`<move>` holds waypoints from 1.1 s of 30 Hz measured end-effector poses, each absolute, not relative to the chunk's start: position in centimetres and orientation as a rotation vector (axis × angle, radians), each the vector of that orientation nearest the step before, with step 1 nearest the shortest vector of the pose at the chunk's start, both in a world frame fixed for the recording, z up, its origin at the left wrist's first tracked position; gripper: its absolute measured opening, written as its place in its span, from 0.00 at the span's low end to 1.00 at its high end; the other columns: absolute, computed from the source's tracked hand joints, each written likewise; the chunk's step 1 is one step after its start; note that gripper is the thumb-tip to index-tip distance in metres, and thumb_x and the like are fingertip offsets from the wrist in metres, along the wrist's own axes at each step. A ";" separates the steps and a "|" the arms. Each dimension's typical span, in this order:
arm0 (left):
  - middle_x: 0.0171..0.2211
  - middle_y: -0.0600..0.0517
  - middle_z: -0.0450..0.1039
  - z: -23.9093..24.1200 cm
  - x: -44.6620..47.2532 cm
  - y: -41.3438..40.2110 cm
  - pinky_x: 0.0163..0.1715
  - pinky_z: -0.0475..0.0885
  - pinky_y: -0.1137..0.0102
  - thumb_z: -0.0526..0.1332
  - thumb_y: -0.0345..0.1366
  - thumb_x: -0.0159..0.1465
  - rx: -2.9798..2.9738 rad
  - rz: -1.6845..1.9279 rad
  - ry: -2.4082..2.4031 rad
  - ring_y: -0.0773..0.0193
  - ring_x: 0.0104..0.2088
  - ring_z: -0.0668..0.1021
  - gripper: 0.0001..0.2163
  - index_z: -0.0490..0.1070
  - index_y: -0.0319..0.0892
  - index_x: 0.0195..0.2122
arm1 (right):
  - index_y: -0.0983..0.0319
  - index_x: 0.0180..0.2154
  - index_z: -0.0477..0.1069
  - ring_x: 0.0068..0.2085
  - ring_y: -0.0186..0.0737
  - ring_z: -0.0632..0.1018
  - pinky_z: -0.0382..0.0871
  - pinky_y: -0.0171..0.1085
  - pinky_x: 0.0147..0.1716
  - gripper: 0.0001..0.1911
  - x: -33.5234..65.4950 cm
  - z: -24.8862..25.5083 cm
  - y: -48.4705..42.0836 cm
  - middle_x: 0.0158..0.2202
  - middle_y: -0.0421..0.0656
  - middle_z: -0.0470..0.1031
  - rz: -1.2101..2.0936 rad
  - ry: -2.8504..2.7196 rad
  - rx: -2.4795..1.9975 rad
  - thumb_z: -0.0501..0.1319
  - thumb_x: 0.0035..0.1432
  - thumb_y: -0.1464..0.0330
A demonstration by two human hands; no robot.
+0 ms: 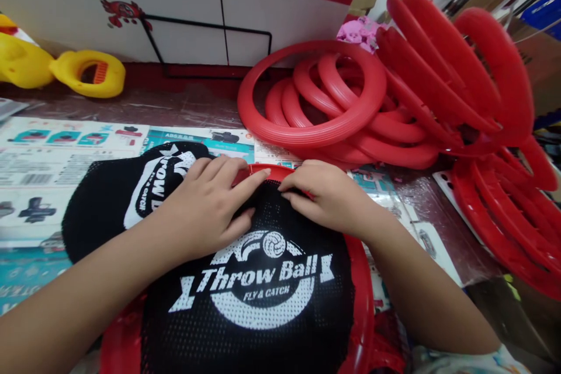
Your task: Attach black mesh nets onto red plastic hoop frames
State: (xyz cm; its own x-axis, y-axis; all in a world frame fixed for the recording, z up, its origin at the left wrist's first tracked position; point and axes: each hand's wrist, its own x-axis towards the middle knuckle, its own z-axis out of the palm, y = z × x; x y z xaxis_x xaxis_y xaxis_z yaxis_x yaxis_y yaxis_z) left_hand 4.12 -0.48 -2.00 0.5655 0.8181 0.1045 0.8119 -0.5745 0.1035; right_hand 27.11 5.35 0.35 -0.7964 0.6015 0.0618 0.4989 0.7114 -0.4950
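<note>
A black mesh net [263, 304] printed "Throw Ball Fly & Catch" lies stretched over a red plastic ring [363, 298] right in front of me. My left hand [210, 204] lies flat on the net's far edge, fingers stretched toward the ring's rim. My right hand [322, 193] presses its bent fingertips on the net at the same far rim, next to the left fingertips. A second black printed net [118, 193] lies loose on the table to the left, partly under my left hand.
A heap of red plastic rings [350, 111] fills the back and right of the table, several leaning upright [473, 64]. Yellow plastic toy parts [90, 73] sit at the back left. Printed cardboard sheets [52, 158] cover the tabletop. A white and red carton [245, 11] stands behind.
</note>
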 end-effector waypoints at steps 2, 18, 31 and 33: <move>0.60 0.30 0.62 -2.4 4.0 -0.6 0.55 0.66 0.40 0.51 0.36 0.66 2.749 0.254 1.344 0.34 0.59 0.68 0.25 0.64 0.38 0.64 | 0.64 0.38 0.78 0.34 0.37 0.75 0.66 0.35 0.36 0.09 27.4 0.0 5.8 0.31 0.43 0.78 0.723 -2.610 -0.874 0.59 0.61 0.77; 0.64 0.30 0.60 -2.6 4.0 -0.5 0.56 0.67 0.42 0.53 0.34 0.66 2.660 0.247 1.298 0.34 0.61 0.68 0.25 0.65 0.39 0.64 | 0.64 0.39 0.79 0.34 0.38 0.75 0.66 0.36 0.37 0.12 27.5 -0.7 6.5 0.31 0.43 0.77 0.694 -2.620 -1.000 0.58 0.58 0.78; 0.61 0.29 0.60 -2.7 4.1 -0.6 0.53 0.69 0.42 0.52 0.32 0.65 2.734 0.204 1.299 0.34 0.57 0.70 0.25 0.65 0.39 0.64 | 0.67 0.43 0.80 0.39 0.44 0.73 0.66 0.39 0.40 0.13 26.9 -1.0 6.2 0.36 0.49 0.77 0.539 -2.821 -1.087 0.57 0.62 0.76; 0.59 0.30 0.61 -2.7 4.3 -0.5 0.51 0.70 0.43 0.53 0.32 0.64 2.738 0.201 1.312 0.35 0.55 0.71 0.26 0.65 0.41 0.65 | 0.68 0.43 0.80 0.40 0.44 0.73 0.65 0.39 0.40 0.13 26.7 -0.9 6.3 0.37 0.49 0.76 0.548 -2.841 -1.101 0.57 0.62 0.76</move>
